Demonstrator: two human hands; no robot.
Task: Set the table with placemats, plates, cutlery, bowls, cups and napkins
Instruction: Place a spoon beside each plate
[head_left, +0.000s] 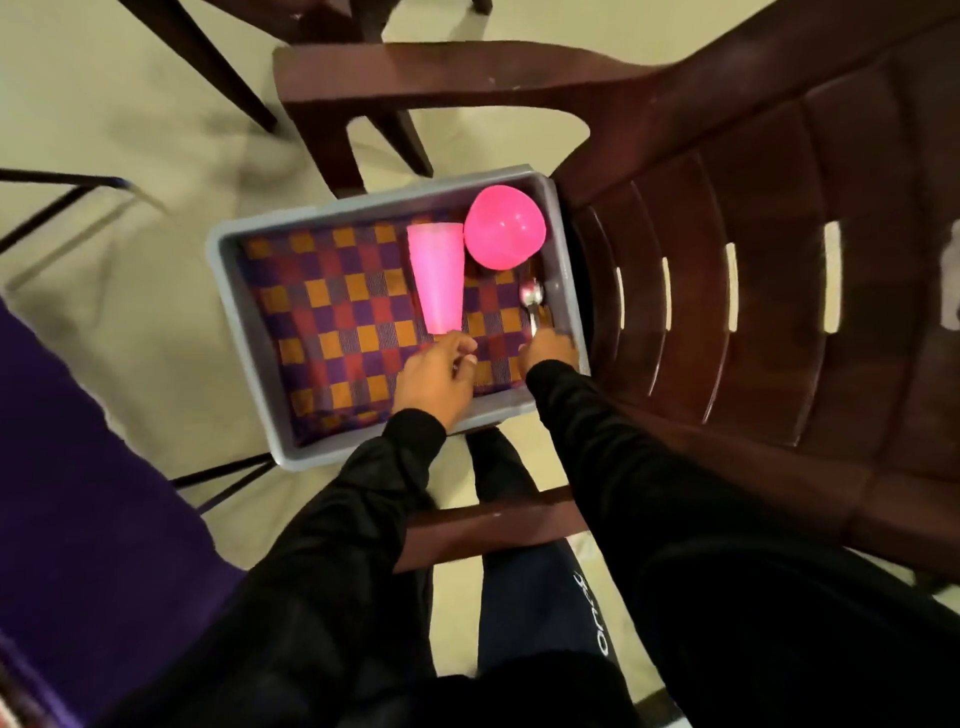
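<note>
A grey plastic tub sits on the seat of a brown plastic chair. Inside lies a checked purple, orange and red placemat. On it a pink cup lies on its side, and a pink bowl sits in the far right corner. A metal spoon lies along the tub's right wall. My right hand grips the spoon's handle. My left hand is over the placemat just below the cup, fingers curled, pinching something thin and pale that is mostly hidden.
A purple cloth covers a surface at the left edge. More dark chair legs stand at the top. Thin metal legs cross the pale floor at left. My dark trousers show below the chair's armrest.
</note>
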